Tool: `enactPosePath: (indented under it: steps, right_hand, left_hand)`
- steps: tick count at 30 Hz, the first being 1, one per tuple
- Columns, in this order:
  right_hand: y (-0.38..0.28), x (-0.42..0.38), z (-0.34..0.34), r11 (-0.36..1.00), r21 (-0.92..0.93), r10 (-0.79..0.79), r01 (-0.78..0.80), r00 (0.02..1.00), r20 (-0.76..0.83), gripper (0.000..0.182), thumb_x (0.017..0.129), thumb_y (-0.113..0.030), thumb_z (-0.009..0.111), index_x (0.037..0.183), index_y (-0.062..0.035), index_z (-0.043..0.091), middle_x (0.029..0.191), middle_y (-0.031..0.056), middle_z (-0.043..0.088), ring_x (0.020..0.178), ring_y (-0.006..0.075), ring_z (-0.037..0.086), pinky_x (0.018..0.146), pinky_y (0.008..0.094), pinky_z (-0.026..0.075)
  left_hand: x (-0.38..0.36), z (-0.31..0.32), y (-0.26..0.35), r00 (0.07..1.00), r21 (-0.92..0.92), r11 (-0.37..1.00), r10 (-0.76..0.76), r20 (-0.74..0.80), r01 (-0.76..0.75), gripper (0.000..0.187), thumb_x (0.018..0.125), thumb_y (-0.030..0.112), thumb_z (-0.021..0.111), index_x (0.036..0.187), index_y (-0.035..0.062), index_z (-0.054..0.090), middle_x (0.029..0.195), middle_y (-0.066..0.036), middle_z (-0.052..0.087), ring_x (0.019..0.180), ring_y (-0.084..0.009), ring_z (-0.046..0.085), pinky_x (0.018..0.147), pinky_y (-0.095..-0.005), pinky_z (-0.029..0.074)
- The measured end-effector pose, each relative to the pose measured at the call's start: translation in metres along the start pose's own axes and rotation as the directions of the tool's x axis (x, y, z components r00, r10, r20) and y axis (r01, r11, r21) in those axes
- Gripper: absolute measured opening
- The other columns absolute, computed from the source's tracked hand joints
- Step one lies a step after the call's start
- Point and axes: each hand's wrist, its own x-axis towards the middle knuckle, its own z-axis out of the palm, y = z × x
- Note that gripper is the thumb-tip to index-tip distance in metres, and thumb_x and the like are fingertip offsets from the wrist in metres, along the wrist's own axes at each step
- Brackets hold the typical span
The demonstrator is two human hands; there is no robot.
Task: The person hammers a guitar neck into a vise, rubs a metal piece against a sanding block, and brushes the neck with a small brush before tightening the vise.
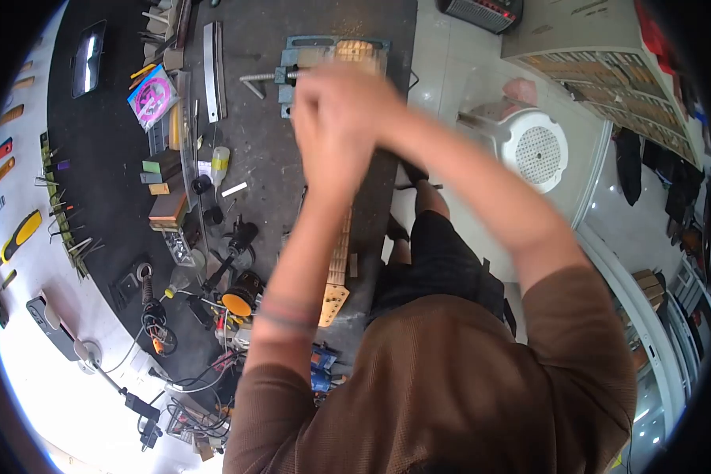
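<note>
A fretted wooden neck [337, 265] lies lengthwise on the dark workbench [253, 150], its headstock [334, 305] toward my body. At the far end, a light wooden piece [355, 51] sits within a blue-green metal clamp frame [290, 57] with a threaded handle [253, 81]. My left hand [324, 130] and my right hand [359, 93] overlap just above the near side of this clamp, over the neck's line. Both are smeared by motion. Their fingers, and anything between them, cannot be made out. My left forearm covers part of the neck.
Left of the hands are a metal straightedge [212, 71], a small bottle with yellow liquid [220, 160], sanding blocks [167, 207] and an orange-topped can [241, 296]. Cables lie at the lower left. A white round stool [536, 150] stands on the floor to the right.
</note>
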Motion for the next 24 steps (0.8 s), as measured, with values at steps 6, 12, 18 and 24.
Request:
enactPosePath:
  steps: [6,12,18,24]
  right_hand:
    - [0.121,0.173,-0.151,0.957,0.289,0.124,-0.013,0.921,-0.37,0.031,0.103,-0.003,0.061,0.133,0.0018,0.065,0.128,0.0189,0.07,0.119,0.0358,0.068,0.113,0.044,0.053]
    - [0.154,0.124,-0.105,0.678,-0.711,0.071,-0.186,0.98,-0.188,0.031,0.095,-0.029,0.079,0.117,-0.0084,0.073,0.133,0.0134,0.072,0.13,0.0373,0.066,0.1,0.0536,0.056]
    - [0.163,0.102,-0.093,0.7,-0.713,0.079,-0.046,0.997,0.014,0.032,0.103,-0.03,0.077,0.125,-0.0078,0.068,0.129,0.0148,0.072,0.127,0.0383,0.068,0.1,0.0543,0.058]
    - [0.072,0.077,-0.157,0.821,-0.566,0.208,-0.079,0.964,0.167,0.027,0.107,-0.027,0.074,0.127,-0.0121,0.064,0.105,0.0239,0.082,0.098,0.0469,0.08,0.085,0.0602,0.062]
  left_hand:
    - [0.143,0.023,0.014,0.991,0.295,0.948,-0.09,-0.101,0.116,0.07,0.096,0.049,0.086,0.143,-0.0016,0.075,0.122,-0.021,0.065,0.111,-0.0364,0.066,0.097,-0.0477,0.061]
    - [0.022,-0.082,0.007,0.786,-0.864,-0.26,-0.36,0.502,0.432,0.08,0.114,0.067,0.053,0.157,0.0004,0.057,0.135,-0.026,0.072,0.108,-0.0311,0.074,0.09,-0.0437,0.062]
    - [-0.085,-0.118,0.039,0.849,-0.872,-0.46,-0.383,0.365,0.168,0.083,0.116,0.068,0.048,0.162,-0.0012,0.053,0.143,-0.033,0.067,0.115,-0.0393,0.071,0.097,-0.0518,0.06]
    - [-0.167,-0.126,0.082,0.559,-0.958,-0.07,-0.799,0.221,0.279,0.07,0.118,0.062,0.049,0.155,0.0031,0.06,0.13,-0.024,0.075,0.102,-0.0298,0.077,0.087,-0.0433,0.064]
